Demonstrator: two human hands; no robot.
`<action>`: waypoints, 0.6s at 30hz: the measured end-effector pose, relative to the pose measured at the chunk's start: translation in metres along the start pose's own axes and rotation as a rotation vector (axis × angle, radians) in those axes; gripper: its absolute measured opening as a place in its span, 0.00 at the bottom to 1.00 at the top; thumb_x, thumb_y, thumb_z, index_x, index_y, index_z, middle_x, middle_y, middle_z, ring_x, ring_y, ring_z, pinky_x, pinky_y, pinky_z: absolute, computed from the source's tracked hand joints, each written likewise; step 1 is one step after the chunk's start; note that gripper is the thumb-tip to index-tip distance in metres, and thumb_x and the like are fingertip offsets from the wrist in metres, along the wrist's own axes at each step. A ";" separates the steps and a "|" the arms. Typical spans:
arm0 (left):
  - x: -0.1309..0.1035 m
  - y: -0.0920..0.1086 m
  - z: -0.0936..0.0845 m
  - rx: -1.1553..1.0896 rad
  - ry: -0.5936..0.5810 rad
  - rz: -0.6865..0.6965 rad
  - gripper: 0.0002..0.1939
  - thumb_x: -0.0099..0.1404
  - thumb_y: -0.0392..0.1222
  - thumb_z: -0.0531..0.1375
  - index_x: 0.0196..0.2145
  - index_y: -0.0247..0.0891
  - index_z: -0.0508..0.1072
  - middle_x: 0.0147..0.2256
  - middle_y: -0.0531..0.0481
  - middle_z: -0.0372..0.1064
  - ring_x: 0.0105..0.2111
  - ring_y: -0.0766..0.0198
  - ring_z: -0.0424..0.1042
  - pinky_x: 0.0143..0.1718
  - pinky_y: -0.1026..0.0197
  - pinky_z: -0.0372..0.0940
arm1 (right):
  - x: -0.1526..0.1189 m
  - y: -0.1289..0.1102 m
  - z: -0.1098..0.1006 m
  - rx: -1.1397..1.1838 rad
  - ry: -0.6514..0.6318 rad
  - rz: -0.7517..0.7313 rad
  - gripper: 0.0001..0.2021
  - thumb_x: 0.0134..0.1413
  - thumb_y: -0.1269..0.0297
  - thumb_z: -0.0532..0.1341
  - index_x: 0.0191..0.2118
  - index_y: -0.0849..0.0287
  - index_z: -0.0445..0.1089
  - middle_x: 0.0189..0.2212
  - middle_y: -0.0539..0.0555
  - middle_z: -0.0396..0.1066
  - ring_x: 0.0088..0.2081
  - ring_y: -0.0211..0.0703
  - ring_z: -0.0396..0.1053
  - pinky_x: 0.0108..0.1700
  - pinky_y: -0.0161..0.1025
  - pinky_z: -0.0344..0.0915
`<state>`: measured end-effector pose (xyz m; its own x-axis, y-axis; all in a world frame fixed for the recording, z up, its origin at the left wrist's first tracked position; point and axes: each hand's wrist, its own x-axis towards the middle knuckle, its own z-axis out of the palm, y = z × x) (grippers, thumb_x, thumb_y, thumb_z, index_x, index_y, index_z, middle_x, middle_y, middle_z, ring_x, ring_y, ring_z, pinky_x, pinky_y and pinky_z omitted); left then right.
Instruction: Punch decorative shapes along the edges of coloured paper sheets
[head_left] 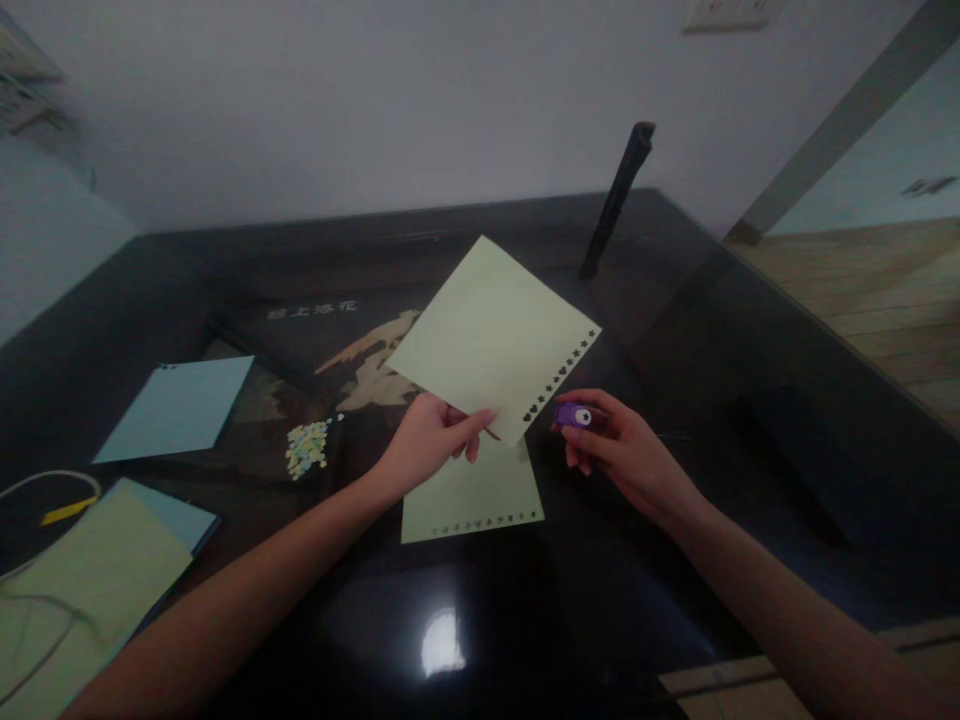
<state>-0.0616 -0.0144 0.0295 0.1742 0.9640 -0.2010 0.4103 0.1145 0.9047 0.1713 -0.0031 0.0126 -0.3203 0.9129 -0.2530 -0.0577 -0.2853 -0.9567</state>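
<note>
The dark tabletop (pixel 637 580) is running off-frame at bottom. At center, a pale green sheet (pixel 491 330), pinched in the left hand's grip (pixel 429 440), is partly hiding a lower sheet (pixel 480 488); right of it, the right hand's grip (pixel 622 445) is holding a half-covered purple punch (pixel 568 414).

Covered, cropped and too-small parts around my hands.
The upper sheet (pixel 491 330) in my left hand (pixel 439 438) hides the top of the lower sheet (pixel 472 490) at six o'clock; at four, my right hand (pixel 604 435) partly covers the purple tool (pixel 568 413). Eight o'clock's green paper (pixel 127 560) and one o'clock's socket plate (pixel 731 12) are cut off; the scattered paper bits (pixel 307 448) are too small to read.
</note>
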 end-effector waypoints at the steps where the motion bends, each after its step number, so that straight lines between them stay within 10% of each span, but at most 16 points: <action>1: 0.007 0.004 0.007 -0.039 -0.005 0.026 0.21 0.61 0.46 0.57 0.13 0.34 0.66 0.12 0.51 0.64 0.13 0.73 0.56 0.16 0.68 0.50 | 0.000 -0.001 -0.001 0.032 0.000 0.001 0.18 0.43 0.65 0.69 0.42 0.55 0.67 0.30 0.48 0.71 0.22 0.32 0.66 0.22 0.33 0.60; 8: 0.038 0.007 0.035 -0.212 0.055 0.082 0.17 0.61 0.42 0.58 0.16 0.32 0.70 0.16 0.48 0.70 0.17 0.70 0.65 0.22 0.67 0.63 | 0.005 -0.008 -0.014 0.163 0.014 0.055 0.20 0.40 0.66 0.70 0.43 0.55 0.70 0.37 0.52 0.72 0.33 0.39 0.73 0.42 0.44 0.71; 18: 0.035 -0.005 0.039 -0.216 0.035 0.010 0.18 0.61 0.43 0.57 0.16 0.34 0.71 0.17 0.49 0.71 0.18 0.70 0.66 0.24 0.67 0.64 | 0.007 -0.001 -0.009 0.144 0.024 0.163 0.17 0.38 0.63 0.71 0.39 0.57 0.73 0.33 0.53 0.75 0.30 0.39 0.72 0.33 0.39 0.69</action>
<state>-0.0227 0.0096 0.0035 0.1446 0.9727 -0.1815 0.2066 0.1497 0.9669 0.1777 0.0063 0.0101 -0.3141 0.8575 -0.4075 -0.1421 -0.4668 -0.8729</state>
